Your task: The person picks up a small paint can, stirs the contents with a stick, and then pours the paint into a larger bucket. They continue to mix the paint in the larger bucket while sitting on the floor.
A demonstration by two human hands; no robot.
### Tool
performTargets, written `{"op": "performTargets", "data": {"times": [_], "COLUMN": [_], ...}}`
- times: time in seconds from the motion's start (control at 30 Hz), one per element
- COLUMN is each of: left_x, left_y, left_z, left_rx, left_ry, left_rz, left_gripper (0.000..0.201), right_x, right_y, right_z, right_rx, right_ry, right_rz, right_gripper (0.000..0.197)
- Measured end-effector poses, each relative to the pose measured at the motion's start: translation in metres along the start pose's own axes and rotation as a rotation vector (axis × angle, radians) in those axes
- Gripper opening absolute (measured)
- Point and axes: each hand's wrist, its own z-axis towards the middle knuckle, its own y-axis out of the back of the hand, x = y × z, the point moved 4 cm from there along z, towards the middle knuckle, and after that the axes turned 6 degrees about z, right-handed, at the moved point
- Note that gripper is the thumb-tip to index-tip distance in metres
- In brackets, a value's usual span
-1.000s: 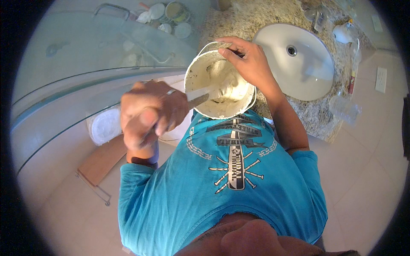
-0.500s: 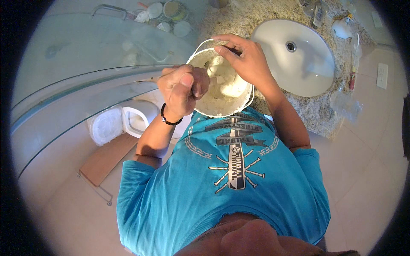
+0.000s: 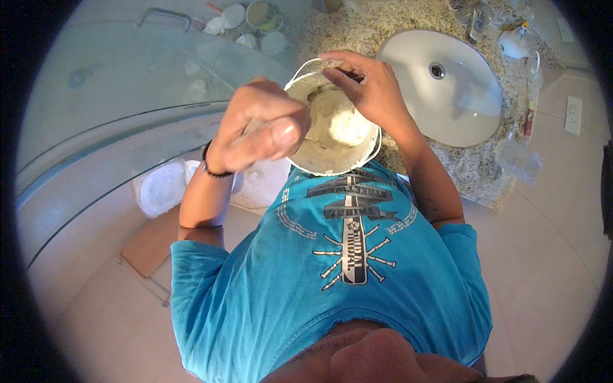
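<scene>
A white bucket (image 3: 304,159) with a thin wire handle stands close against my shirt, at the counter's edge. Inside lies a pale, creamy paste (image 3: 341,118), brightly lit on one side. My right hand (image 3: 370,80) grips the far right part of the bucket's rim, thumb over the inside and fingers outside. At the bucket's left rim my left hand (image 3: 265,127) is closed in a fist with the thumb on top. Whatever it holds is hidden by the fingers. A dark bead bracelet (image 3: 214,167) circles my left wrist.
A white oval sink (image 3: 466,105) is set in a speckled granite counter (image 3: 440,163) on the right. Glass panels (image 3: 128,83) stand at the left. Below them are a toilet (image 3: 159,188) and a brown board (image 3: 150,242). Tubs (image 3: 262,16) show at the far left.
My left hand has risen and moved left, out over the bucket's rim, still closed. My right hand keeps its place on the rim, and the bucket has barely shifted.
</scene>
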Motion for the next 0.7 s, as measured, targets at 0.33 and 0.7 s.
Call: {"op": "performTargets", "data": {"times": [0.33, 0.7], "left_x": [0.034, 0.017], "left_y": [-0.009, -0.015], "left_z": [-0.012, 0.016], "left_rx": [-0.409, 0.070], "left_ry": [0.179, 0.158], "left_rz": [-0.091, 0.146], "left_gripper": [0.089, 0.064], "right_x": [0.001, -0.002], "right_y": [0.001, -0.001], "right_z": [0.001, 0.001], "right_rx": [-0.019, -0.016], "right_ry": [-0.043, -0.001], "right_rz": [0.051, 0.111], "right_gripper": [0.030, 0.033]}}
